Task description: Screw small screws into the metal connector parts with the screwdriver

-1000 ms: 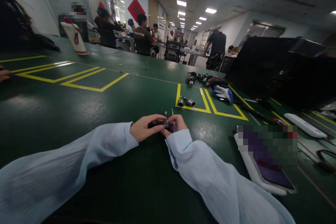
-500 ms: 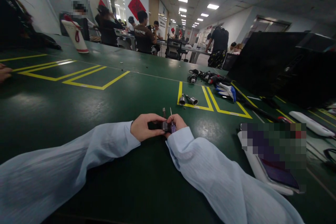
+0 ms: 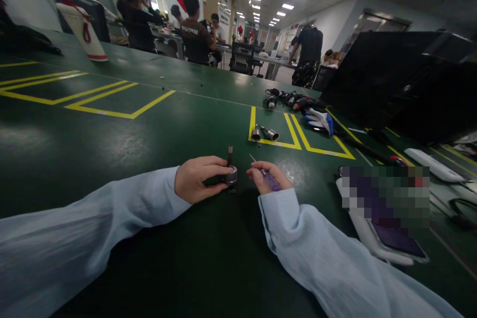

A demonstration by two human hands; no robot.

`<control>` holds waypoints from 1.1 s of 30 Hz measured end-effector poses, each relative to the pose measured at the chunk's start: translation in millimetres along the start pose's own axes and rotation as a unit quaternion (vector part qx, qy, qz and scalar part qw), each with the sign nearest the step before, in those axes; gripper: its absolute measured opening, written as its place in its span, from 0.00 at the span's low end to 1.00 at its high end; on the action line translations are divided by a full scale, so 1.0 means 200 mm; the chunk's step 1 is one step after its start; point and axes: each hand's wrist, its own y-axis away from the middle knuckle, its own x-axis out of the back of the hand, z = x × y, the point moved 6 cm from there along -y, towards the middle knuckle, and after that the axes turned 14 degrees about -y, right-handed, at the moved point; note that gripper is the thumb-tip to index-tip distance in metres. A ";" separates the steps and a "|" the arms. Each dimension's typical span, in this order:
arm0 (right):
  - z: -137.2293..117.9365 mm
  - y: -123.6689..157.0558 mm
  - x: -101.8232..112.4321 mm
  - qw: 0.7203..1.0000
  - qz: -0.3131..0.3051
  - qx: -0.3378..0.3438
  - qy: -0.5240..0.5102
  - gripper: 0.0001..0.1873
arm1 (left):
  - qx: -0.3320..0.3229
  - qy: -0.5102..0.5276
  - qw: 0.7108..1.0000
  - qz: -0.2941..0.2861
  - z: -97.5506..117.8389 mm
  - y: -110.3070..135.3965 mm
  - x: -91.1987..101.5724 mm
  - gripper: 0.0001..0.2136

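My left hand [image 3: 201, 177] grips a round metal part with an upright stem [image 3: 231, 175] between thumb and fingers, low over the green tabletop [image 3: 179, 258]. Two tiny rings [image 3: 231, 191] lie on the table just below that part. To the right, my right hand [image 3: 270, 177] is closed around a screwdriver [image 3: 271, 180] with a purple handle. Its thin shaft points up and to the left, apart from the metal part.
Two metal cup-shaped parts [image 3: 273, 134] lie inside a yellow taped outline. Behind them are dark cabled tools [image 3: 288, 100] and a blue-and-white glove [image 3: 319, 121]. A phone [image 3: 400, 238] rests at right, a white cup-like container [image 3: 87, 35] stands far left, and people sit beyond.
My right hand has drawn away to the right with the screwdriver, leaving a gap to the metal part. The two tiny rings now show below it. The camera view has shifted slightly.
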 end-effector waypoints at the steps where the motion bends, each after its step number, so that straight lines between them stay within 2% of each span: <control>1: -0.03 0.01 0.01 1.000 0.010 -0.009 -0.003 0.10 | 0.035 0.023 0.999 0.002 -0.02 -0.01 0.00 0.13; 3: -0.07 0.02 0.02 0.999 0.012 -0.045 -0.019 0.15 | 0.144 0.103 0.984 -0.008 -0.10 -0.02 -0.01 0.15; 4: -0.07 0.03 0.02 0.997 0.007 -0.067 -0.029 0.17 | 0.208 0.155 0.966 -0.016 -0.14 -0.02 -0.03 0.15; 7: -0.06 0.03 0.01 0.992 -0.005 -0.115 -0.060 0.21 | 0.356 0.308 0.882 -0.016 -0.25 0.00 -0.07 0.16; 9: -0.04 0.02 0.01 0.989 -0.008 -0.126 -0.076 0.21 | 0.406 0.374 0.834 0.006 -0.28 0.01 -0.09 0.15; 11: -0.02 0.01 0.01 0.988 -0.010 -0.129 -0.086 0.21 | 0.435 0.416 0.799 0.013 -0.29 0.02 -0.10 0.14; 13: -0.01 0.01 0.01 0.987 -0.013 -0.134 -0.089 0.20 | 0.452 0.438 0.777 0.010 -0.30 0.02 -0.11 0.13; 15: 0.00 0.01 0.00 0.986 -0.016 -0.142 -0.087 0.20 | 0.457 0.448 0.768 0.008 -0.30 0.02 -0.11 0.13; 18: 0.00 0.01 -0.01 0.986 -0.018 -0.143 -0.085 0.20 | 0.443 0.440 0.781 0.011 -0.29 0.02 -0.10 0.15; 20: -0.01 0.02 -0.01 0.987 -0.021 -0.136 -0.084 0.19 | 0.412 0.411 0.813 0.000 -0.27 0.02 -0.10 0.16; 21: -0.01 0.02 -0.01 0.987 -0.022 -0.133 -0.082 0.19 | 0.385 0.385 0.839 -0.008 -0.25 0.01 -0.09 0.16; 23: -0.01 0.02 -0.01 0.988 -0.023 -0.135 -0.077 0.19 | 0.295 0.294 0.909 -0.029 -0.18 -0.01 -0.06 0.16; 25: -0.01 0.03 -0.01 0.988 -0.023 -0.139 -0.068 0.19 | 0.160 0.171 0.971 -0.042 -0.09 -0.03 -0.03 0.15; 26: -0.01 0.03 0.00 0.988 -0.023 -0.140 -0.063 0.19 | 0.099 0.118 0.987 -0.049 -0.05 -0.02 -0.03 0.15; 28: -0.01 0.04 0.00 0.989 -0.025 -0.137 -0.056 0.19 | 0.024 0.041 0.997 -0.061 0.01 -0.01 -0.03 0.14; 33: -0.02 0.04 0.00 0.991 -0.026 -0.123 -0.044 0.18 | 0.001 -0.017 0.999 -0.050 0.03 0.02 -0.03 0.14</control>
